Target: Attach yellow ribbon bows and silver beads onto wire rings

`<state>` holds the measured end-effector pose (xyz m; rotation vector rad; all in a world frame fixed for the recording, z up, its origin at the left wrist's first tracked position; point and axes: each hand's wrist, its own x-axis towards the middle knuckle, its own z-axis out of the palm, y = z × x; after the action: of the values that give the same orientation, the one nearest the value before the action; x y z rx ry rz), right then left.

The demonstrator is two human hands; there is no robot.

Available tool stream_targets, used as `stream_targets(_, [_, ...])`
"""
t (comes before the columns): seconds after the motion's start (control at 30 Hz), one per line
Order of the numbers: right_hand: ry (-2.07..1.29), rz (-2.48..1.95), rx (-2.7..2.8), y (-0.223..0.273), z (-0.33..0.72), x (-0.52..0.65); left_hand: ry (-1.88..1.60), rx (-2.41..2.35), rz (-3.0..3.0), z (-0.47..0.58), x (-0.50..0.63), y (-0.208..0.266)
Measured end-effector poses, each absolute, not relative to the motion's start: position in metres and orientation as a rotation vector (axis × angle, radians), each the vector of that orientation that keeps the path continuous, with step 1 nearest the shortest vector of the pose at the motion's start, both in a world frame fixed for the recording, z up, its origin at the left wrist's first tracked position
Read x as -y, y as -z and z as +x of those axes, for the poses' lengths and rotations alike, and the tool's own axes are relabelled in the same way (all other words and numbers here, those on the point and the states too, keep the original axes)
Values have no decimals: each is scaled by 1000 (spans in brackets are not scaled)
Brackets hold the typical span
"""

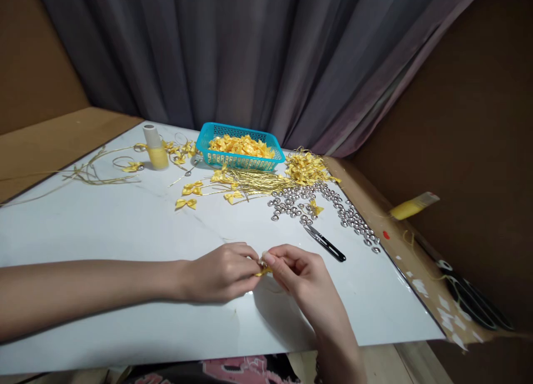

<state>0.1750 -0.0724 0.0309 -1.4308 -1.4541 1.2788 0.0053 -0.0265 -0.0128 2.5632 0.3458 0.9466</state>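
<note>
Close to the front of the white board, my left hand (pixel 227 272) is closed, its fingertips pinching a small yellow ribbon bow (pixel 264 271). From the other side, the thumb and forefinger of my right hand (pixel 303 273) pinch at that same bow. My fingers cover most of it, so whether a cord or metal piece is also between them cannot be made out. Beyond my right hand lie black thread snips (pixel 327 244), blades toward a spread of silver metal pieces (pixel 291 201). Several loose yellow bows (pixel 191 188) are scattered farther back.
A blue basket (pixel 239 162) of yellow bows stands at the back. Beside it are gold cords (pixel 262 181) and a bow pile (pixel 306 167). A yellow-labelled bottle (pixel 157 151) stands at the left. Scissors (pixel 474 298) and another yellow tube (pixel 414 206) are at the right edge.
</note>
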Motion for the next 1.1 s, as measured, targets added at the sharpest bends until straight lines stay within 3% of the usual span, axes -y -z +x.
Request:
stream_targets(0.73, [-1236, -1591, 1618, -35, 198, 77, -1119, -458, 2341, 6, 25, 18])
stream_targets(1.1, [-1254, -1582, 1715, -24, 196, 80, -842, -773, 2042, 8, 22, 9])
